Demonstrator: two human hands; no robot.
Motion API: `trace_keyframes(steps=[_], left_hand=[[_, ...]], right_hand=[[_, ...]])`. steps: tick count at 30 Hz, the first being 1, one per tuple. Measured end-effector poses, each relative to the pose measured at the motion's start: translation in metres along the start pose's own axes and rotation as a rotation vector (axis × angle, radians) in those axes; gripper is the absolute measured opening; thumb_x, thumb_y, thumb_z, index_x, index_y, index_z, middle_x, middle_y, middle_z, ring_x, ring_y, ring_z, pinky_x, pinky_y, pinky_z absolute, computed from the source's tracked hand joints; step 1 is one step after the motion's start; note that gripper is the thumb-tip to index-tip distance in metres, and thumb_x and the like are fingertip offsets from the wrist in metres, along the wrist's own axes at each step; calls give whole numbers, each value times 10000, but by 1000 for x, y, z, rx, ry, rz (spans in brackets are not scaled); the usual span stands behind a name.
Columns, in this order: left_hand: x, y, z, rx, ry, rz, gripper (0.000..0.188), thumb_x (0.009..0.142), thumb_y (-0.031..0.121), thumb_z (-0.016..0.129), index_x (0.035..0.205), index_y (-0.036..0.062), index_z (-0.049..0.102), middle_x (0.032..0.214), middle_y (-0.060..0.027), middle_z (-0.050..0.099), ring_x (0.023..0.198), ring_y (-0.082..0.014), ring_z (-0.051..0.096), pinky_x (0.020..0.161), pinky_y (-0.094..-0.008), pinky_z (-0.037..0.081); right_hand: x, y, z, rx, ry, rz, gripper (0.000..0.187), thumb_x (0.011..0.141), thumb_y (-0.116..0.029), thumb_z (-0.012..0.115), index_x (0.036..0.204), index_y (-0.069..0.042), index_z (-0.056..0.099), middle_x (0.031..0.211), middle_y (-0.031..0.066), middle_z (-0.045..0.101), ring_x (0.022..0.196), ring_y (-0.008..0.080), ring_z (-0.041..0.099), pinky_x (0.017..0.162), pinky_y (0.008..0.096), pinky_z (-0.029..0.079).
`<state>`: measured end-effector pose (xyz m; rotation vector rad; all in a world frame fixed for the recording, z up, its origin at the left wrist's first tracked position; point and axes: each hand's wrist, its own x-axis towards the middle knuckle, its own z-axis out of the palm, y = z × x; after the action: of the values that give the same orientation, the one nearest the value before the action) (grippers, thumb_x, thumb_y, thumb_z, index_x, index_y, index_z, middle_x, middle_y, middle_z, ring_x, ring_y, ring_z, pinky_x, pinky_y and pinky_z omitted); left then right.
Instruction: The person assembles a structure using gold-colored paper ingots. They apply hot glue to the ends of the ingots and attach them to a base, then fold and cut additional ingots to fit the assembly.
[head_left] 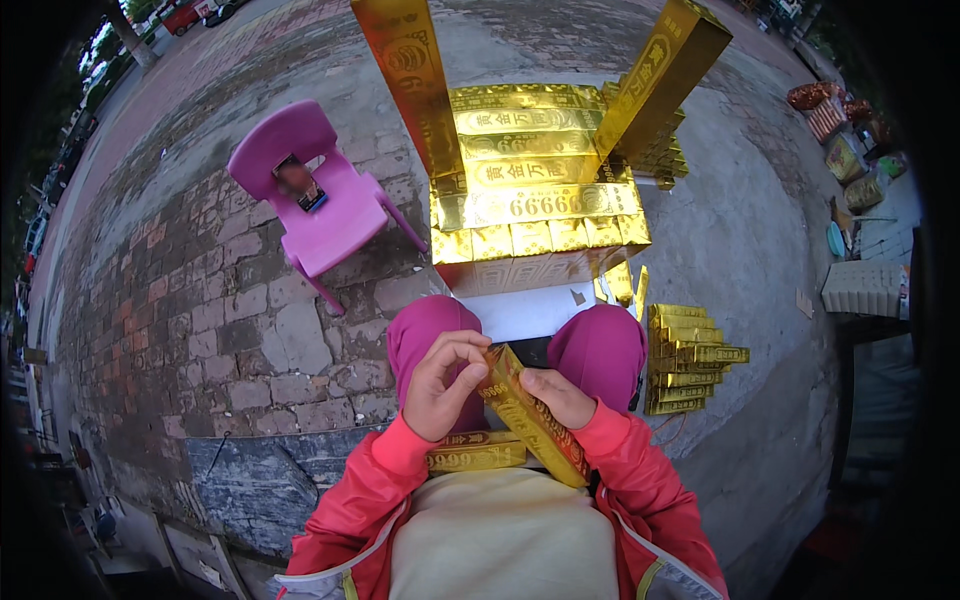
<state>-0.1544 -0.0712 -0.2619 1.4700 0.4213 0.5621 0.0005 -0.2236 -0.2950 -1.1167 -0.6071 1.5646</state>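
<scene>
A long gold foil box (535, 425) lies slantwise over my lap, its far end up between my knees. My left hand (447, 385) grips that far end, fingers bent over the top. My right hand (560, 397) closes on the box's right side, the thumb pressed along it. More gold boxes (475, 457) rest on my lap beneath my left wrist. Past my knees, rows of gold boxes (540, 205) are packed side by side on a white surface (515, 315). Two tall gold boxes, a left one (410, 90) and a right one (665, 80), stand up from the stack.
A pink plastic chair (330, 225) stands at left with a phone (300, 183) on it. Stepped gold stacks (690, 360) sit on the ground at right, more behind the main pile. Bags (845, 155) and a pale carton (865, 290) line the right edge. Brick paving (175, 290) spreads left.
</scene>
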Motion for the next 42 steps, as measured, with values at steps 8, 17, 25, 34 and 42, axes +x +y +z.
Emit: trace_keyframes(steps=[8, 17, 25, 34, 42], left_hand=[[-2, 4, -3, 87, -8, 37, 115, 991, 80, 524, 933, 5, 590, 1177, -118, 572, 1085, -185, 544, 962, -301, 409], [-3, 14, 1, 300, 119, 184, 166, 930, 80, 635, 1078, 6, 632, 1107, -126, 628, 1039, -208, 587, 928, -333, 445], [-6, 19, 8, 545, 163, 334, 174, 782, -4, 756, 939, 31, 690, 886, -103, 672, 815, -255, 625, 738, -333, 483], [-2, 18, 4, 674, 102, 400, 131, 795, -19, 704, 891, 37, 634, 887, -103, 594, 851, -275, 575, 756, -354, 453], [0, 22, 5, 364, 163, 262, 173, 837, 16, 693, 980, 13, 597, 973, -111, 588, 890, -262, 573, 828, -348, 461]], right_hand=[[1, 3, 0, -27, 26, -9, 445, 1074, -382, 393, 1201, -11, 605, 1044, -1, 634, 917, 59, 568, 814, 247, 478], [-8, -11, -2, 55, 41, -44, 462, 1075, -371, 395, 1310, -5, 550, 1122, 9, 630, 1003, 70, 569, 867, 246, 472], [-9, -12, 3, -83, 63, -54, 438, 1076, -342, 408, 1322, -6, 542, 1109, -4, 608, 991, 59, 521, 873, 236, 441], [-11, -13, 3, -177, 72, -43, 460, 1081, -370, 365, 1222, 5, 592, 1074, 2, 626, 951, 63, 540, 846, 239, 452], [-13, -30, -3, 76, 76, 88, 551, 1075, -451, 321, 1248, -12, 606, 1048, 29, 661, 924, 94, 611, 826, 267, 499]])
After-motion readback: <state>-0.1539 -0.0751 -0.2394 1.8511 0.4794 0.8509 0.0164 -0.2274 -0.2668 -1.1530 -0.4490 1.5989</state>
